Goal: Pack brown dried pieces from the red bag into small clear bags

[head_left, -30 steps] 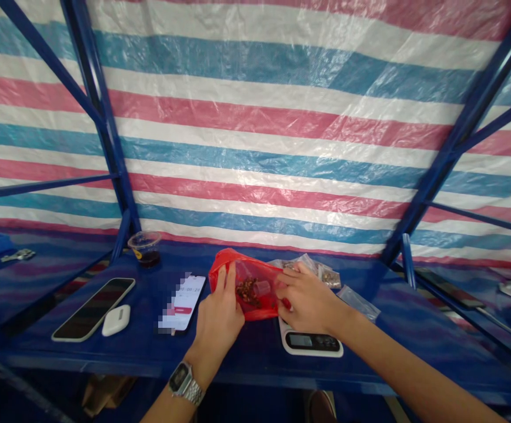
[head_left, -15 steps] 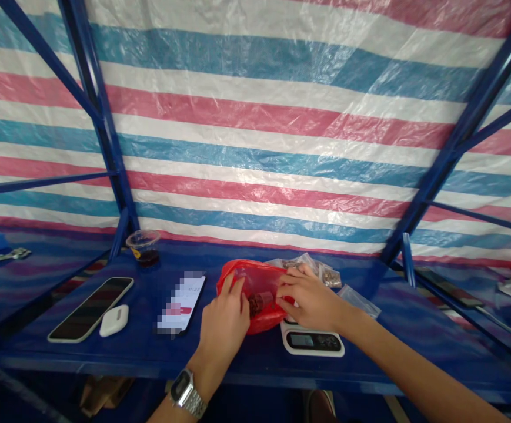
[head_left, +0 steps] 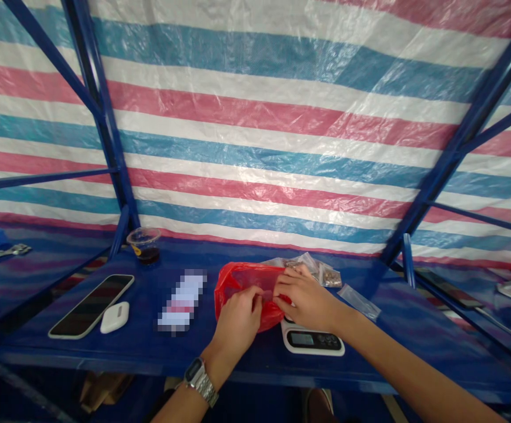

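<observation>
A red plastic bag lies with its mouth gaping in front of me, beside a small white digital scale. My right hand pinches the right edge of the bag, above the back part of the scale. Inside the bag's mouth is my left hand, with thumb and fingers drawn together. A small pinkish see-through piece shows by its fingertips; what they hold is partly hidden. A metal watch sits on my left wrist.
Zip bags with small brown bits lie behind my right hand, near a flat clear zip bag. To the left are two phones, a white earbud case and a plastic cup of dark liquid. Blue frame posts flank the table.
My left hand has let go of the bag's left rim and moved right, into the bag. It now covers the brown bits and small see-through cup seen there. My right hand stays nearly still.
</observation>
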`<state>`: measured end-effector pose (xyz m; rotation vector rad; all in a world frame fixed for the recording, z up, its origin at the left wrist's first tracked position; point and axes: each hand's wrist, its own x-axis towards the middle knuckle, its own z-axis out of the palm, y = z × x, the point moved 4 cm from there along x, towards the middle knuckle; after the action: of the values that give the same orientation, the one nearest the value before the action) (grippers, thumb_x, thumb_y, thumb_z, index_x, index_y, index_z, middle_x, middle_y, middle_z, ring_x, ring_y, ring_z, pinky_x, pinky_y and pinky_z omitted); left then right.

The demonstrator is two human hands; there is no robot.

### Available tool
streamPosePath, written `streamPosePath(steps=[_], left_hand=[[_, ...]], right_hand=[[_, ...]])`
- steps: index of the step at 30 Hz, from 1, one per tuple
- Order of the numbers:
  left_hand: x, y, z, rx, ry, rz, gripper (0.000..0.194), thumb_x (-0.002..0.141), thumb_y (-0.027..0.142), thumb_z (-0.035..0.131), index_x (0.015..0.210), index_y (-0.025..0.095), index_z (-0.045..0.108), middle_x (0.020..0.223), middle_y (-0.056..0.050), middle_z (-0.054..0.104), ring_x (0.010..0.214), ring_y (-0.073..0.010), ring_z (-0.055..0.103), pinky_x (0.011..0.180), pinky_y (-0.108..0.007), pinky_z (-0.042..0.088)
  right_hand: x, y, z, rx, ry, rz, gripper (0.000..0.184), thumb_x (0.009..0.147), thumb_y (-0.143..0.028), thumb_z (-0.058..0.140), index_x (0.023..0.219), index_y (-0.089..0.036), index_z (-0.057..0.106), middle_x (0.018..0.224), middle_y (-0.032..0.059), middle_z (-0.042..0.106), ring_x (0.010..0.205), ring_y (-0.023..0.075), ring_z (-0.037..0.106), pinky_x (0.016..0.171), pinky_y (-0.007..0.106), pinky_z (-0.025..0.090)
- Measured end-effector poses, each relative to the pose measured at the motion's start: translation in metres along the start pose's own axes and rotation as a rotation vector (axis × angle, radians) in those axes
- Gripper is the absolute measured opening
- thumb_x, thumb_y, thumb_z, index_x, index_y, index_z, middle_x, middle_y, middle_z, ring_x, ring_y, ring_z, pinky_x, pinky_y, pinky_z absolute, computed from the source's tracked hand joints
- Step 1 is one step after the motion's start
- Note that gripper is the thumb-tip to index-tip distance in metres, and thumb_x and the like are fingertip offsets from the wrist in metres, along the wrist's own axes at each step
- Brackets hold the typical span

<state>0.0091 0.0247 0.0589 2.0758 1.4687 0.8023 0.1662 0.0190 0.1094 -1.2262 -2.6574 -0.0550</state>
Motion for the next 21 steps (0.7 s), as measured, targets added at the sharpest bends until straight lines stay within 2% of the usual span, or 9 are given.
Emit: streamPosePath(steps=[4,9,11,13,15,16,18,20,21], left_hand=[[-0.001,0.001,-0.005,-0.004,0.014,0.04,0.027,0.1,0.019,0.046,0.099,0.023,0.073,0.099,-0.005,0.078,0.09,-0.0194,0.074,0.077,-0.027,0.049],[-0.005,0.005,-0.015,0.112,0.114,0.015,0.029,0.098,0.013,0.044,0.104,0.021,0.071,0.109,-0.007,0.072,0.097,-0.0196,0.071,0.084,-0.029,0.051],[-0.008,0.007,-0.016,0.117,0.113,0.048,0.028,0.099,0.015,0.044,0.105,0.022,0.071,0.108,-0.006,0.071,0.099,-0.02,0.071,0.085,-0.03,0.052],[-0.011,0.01,-0.015,0.099,0.122,0.092,0.029,0.101,0.018,0.043,0.105,0.022,0.071,0.108,-0.006,0.071,0.1,-0.0201,0.07,0.086,-0.031,0.054],[-0.014,0.013,-0.013,0.082,0.142,0.14,0.03,0.102,0.021,0.041,0.108,0.023,0.07,0.109,-0.006,0.072,0.103,-0.0204,0.07,0.089,-0.032,0.055],[-0.016,0.014,-0.011,0.082,0.152,0.162,0.031,0.103,0.021,0.04,0.11,0.023,0.07,0.11,-0.007,0.072,0.104,-0.0206,0.07,0.091,-0.033,0.055],[-0.018,0.016,-0.006,0.095,0.151,0.202,0.032,0.103,0.022,0.04,0.113,0.023,0.07,0.111,-0.007,0.072,0.107,-0.0213,0.069,0.096,-0.035,0.055],[-0.02,0.017,-0.001,0.124,0.163,0.215,0.033,0.103,0.021,0.039,0.119,0.022,0.069,0.116,-0.008,0.071,0.112,-0.0229,0.067,0.101,-0.038,0.054],[-0.021,0.017,0.001,0.141,0.179,0.214,0.034,0.104,0.022,0.039,0.123,0.021,0.068,0.121,-0.009,0.07,0.115,-0.0242,0.066,0.104,-0.04,0.053]], right_hand=[[-0.002,0.002,0.002,0.002,0.009,0.0,0.02,0.101,-0.025,0.054,0.09,-0.02,0.07,0.096,0.0049,0.071,0.102,0.022,0.059,0.093,0.04,0.031],[-0.001,-0.001,0.004,-0.006,0.012,0.004,0.021,0.101,-0.025,0.054,0.089,-0.02,0.071,0.096,0.0055,0.071,0.102,0.0219,0.06,0.094,0.04,0.033],[-0.004,-0.005,-0.003,0.021,0.034,-0.013,0.02,0.102,-0.026,0.054,0.096,-0.021,0.072,0.103,0.0058,0.072,0.104,0.0217,0.062,0.097,0.041,0.036],[-0.013,0.0,-0.016,0.062,0.128,-0.009,0.021,0.103,-0.027,0.052,0.11,-0.025,0.072,0.118,0.0067,0.07,0.113,0.0221,0.061,0.103,0.041,0.038],[-0.031,0.022,-0.031,0.094,0.289,0.083,0.026,0.104,-0.03,0.049,0.121,-0.026,0.069,0.128,0.0075,0.068,0.12,0.0227,0.06,0.106,0.039,0.042],[-0.043,0.041,-0.036,0.099,0.37,0.175,0.027,0.104,-0.031,0.047,0.119,-0.026,0.069,0.125,0.0077,0.069,0.118,0.023,0.062,0.103,0.038,0.045],[-0.074,0.089,-0.034,0.062,0.444,0.438,0.026,0.101,-0.034,0.048,0.11,-0.024,0.071,0.115,0.0083,0.072,0.106,0.0244,0.068,0.095,0.037,0.051],[-0.106,0.136,-0.017,-0.02,0.346,0.667,0.028,0.098,-0.032,0.05,0.111,-0.021,0.072,0.11,0.0108,0.074,0.1,0.0269,0.07,0.091,0.039,0.053],[-0.119,0.155,-0.004,-0.044,0.247,0.701,0.029,0.096,-0.031,0.053,0.115,-0.02,0.072,0.111,0.0125,0.074,0.103,0.0285,0.07,0.093,0.039,0.053]])
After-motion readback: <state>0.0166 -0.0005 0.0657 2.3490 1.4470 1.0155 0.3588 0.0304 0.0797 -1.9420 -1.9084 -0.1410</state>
